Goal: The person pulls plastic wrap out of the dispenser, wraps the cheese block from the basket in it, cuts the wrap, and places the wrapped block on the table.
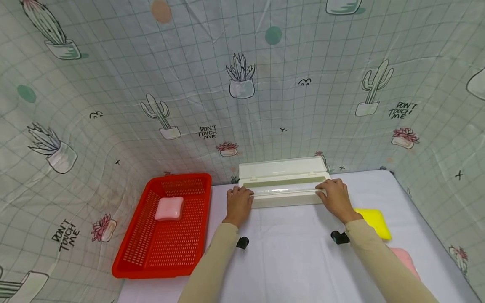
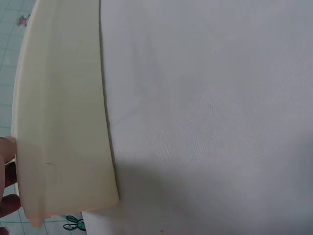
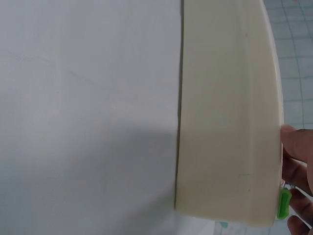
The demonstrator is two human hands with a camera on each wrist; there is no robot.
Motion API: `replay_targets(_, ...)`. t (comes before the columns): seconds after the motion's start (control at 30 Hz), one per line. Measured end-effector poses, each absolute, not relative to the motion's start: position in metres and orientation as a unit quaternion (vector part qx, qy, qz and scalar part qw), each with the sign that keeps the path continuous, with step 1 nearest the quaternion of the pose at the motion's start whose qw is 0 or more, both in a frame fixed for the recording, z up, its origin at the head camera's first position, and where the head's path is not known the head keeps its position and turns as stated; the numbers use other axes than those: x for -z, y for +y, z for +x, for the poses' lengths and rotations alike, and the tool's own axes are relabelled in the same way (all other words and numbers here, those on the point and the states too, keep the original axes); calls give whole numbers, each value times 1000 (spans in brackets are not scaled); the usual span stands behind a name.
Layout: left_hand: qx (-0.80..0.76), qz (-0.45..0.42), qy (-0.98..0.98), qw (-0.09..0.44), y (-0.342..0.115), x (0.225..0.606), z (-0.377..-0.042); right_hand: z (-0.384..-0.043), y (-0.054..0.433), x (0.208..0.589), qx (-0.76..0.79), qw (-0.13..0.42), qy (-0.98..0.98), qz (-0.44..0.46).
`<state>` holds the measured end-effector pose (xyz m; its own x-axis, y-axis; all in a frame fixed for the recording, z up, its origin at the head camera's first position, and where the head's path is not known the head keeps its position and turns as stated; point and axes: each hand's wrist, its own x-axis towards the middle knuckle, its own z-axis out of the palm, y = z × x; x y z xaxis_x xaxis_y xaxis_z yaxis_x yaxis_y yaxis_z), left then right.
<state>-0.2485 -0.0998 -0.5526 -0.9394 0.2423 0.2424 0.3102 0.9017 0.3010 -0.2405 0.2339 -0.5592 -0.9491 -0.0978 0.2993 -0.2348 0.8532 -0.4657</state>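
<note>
A long cream cling film dispenser [image 1: 288, 201] lies against the back wall, its lid [image 1: 282, 168] raised. Across its opening stretches a shiny roll of clear cling film [image 1: 284, 189]. My left hand [image 1: 240, 207] is at the left end, thumb and fingers pinching the film near the front edge. At the other end my right hand [image 1: 337, 200] pinches the film between thumb and forefinger. The right wrist view shows a green clip-like piece [image 3: 284, 203] by the fingers at the box's end. Both wrist views mostly face the box's plain front wall, with only some fingertips visible.
A red perforated basket [image 1: 208, 210] stands on the left, holding a pink cushion-shaped block [image 1: 169, 208]. Right of the right forearm lie a yellow block [image 1: 375, 223] and a partly covered pink one [image 1: 406, 261]. Printed cloth walls [image 1: 284, 105] rise behind the white table [image 1: 288, 256].
</note>
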Motion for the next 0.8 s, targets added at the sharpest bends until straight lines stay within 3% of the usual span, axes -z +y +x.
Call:
replay_targets(0.27, 174, -135, -968, 121, -101, 552, -256, -249, 235, 557, -268, 128, -952, 72)
replay_targets(0.5, 167, -142, -965, 145, -104, 552, -262, -259, 239, 558, -232, 133, -957, 111)
replay_targets(0.8, 165, -131, -969, 128, -106, 553, -264, -263, 243, 556, -198, 134, -960, 149)
